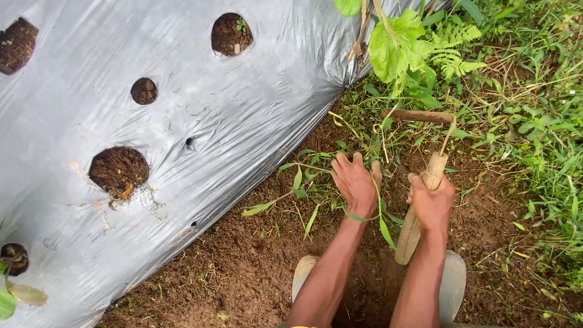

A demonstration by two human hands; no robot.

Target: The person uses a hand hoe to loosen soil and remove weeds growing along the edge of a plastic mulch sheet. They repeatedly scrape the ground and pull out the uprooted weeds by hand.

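**Hand weeding at the edge of a mulched bed**

Right hand [431, 203] is wrapped around the wooden handle [419, 212] of a small hand tool; fingers clamped tight on the upper part of the shaft. The handle runs steeply, its lower end pointing toward the person's boot [452, 285]. From the top of the handle a thin curved neck leads to the blade [422, 115], which lies crosswise among the weeds, well beyond the knuckles.

Left hand [356, 182] is pressed palm-down on the ground just beside the right, fingers together and curled over a clump of grass blades [316, 182]. Long green leaves trail across the back of the hand and wrist. Whether the fingers actually grip the stems underneath cannot be told.

Both hands work bare brown soil [243, 267] at the lower edge of the silver plastic mulch sheet [243, 121], which covers the bed to the left. The sheet has round planting holes [119, 169] showing dark earth; one near the top holds a tiny seedling.

A broad-leaved weed [395, 45] and ferns [452, 51] stand near the sheet's far corner; dense grass fills the right side.
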